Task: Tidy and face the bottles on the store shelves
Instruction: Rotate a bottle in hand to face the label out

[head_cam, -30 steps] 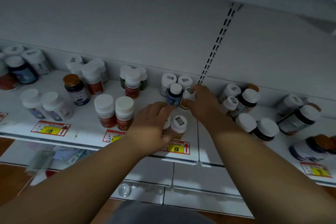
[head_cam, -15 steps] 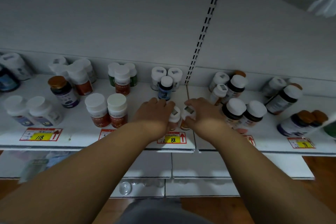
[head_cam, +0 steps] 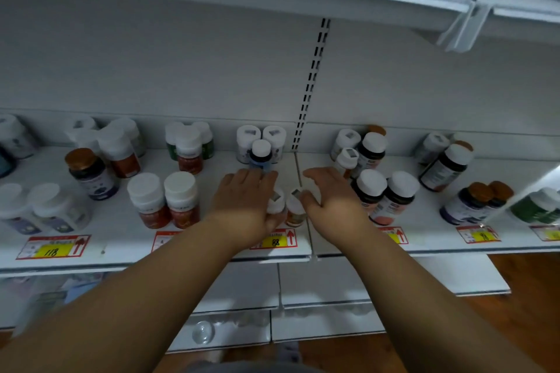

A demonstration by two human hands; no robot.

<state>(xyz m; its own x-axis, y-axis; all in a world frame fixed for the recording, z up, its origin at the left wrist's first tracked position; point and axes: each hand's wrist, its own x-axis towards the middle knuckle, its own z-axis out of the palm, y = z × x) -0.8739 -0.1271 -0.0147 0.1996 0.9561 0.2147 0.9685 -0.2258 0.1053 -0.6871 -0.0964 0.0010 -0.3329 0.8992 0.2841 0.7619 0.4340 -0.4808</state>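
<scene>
Two small white-capped bottles stand side by side at the shelf front, one on the left point(head_cam: 276, 200) and one with an orange label on the right point(head_cam: 295, 209). My left hand point(head_cam: 245, 200) lies against the left one, fingers stretched forward and thumb curled round its front. My right hand point(head_cam: 330, 203) sits beside the right one, its fingers straight and its thumb touching the cap. A dark blue bottle point(head_cam: 260, 154) stands just beyond my left fingertips.
Two white-capped red-label bottles point(head_cam: 163, 200) stand left of my left hand. Two dark bottles point(head_cam: 385, 194) crowd my right hand. More bottles line the back of the white shelf point(head_cam: 212, 248). Yellow price tags point(head_cam: 274, 241) run along its front edge. Another shelf hangs overhead.
My hands stay on the two small bottles at the shelf front. The fingers of both have stretched out straighter, and my view has tilted up.
</scene>
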